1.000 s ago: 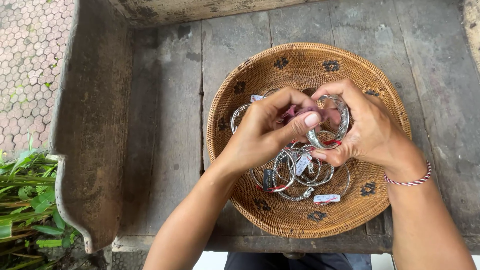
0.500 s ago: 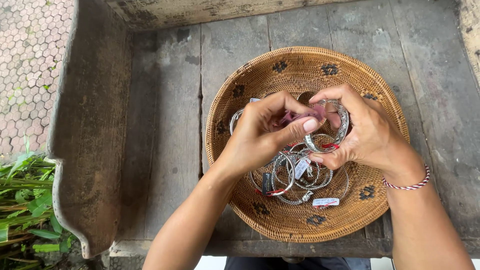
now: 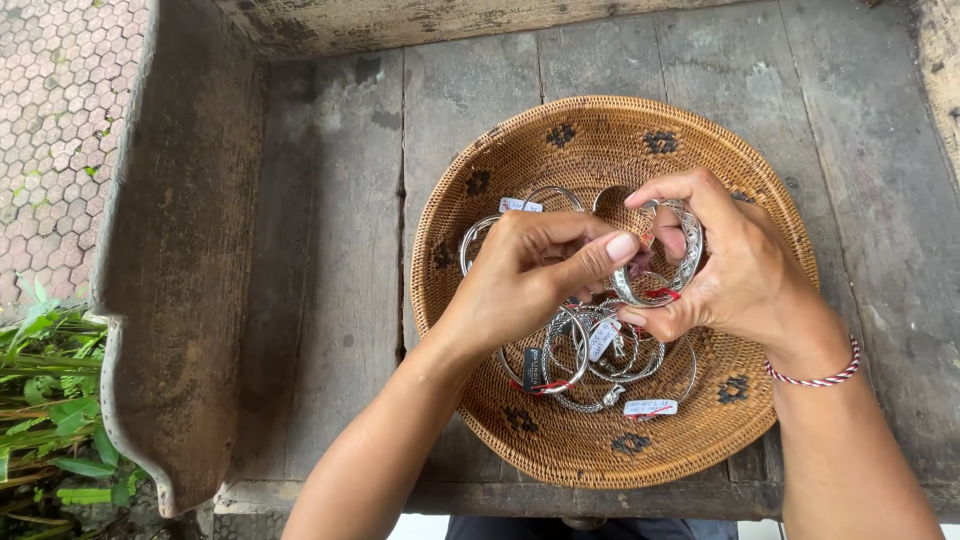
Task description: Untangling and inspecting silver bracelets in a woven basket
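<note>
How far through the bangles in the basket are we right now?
No finished ones show apart from the pile. In hand: the right hand holds one silver bangle while the left hand works at it. Left: a tangle of tagged bangles lies in the woven basket.

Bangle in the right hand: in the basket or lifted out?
Lifted out. The right hand holds the silver bangle above the pile of bangles in the woven basket.

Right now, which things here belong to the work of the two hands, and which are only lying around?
In use:
- silver bangle, gripped by the right hand
- left hand, fingers pressed against that bangle
- woven basket under both hands

Lying about:
- other bangles with small tags, in the basket
- wooden bench
- green plants
- paved ground
</note>
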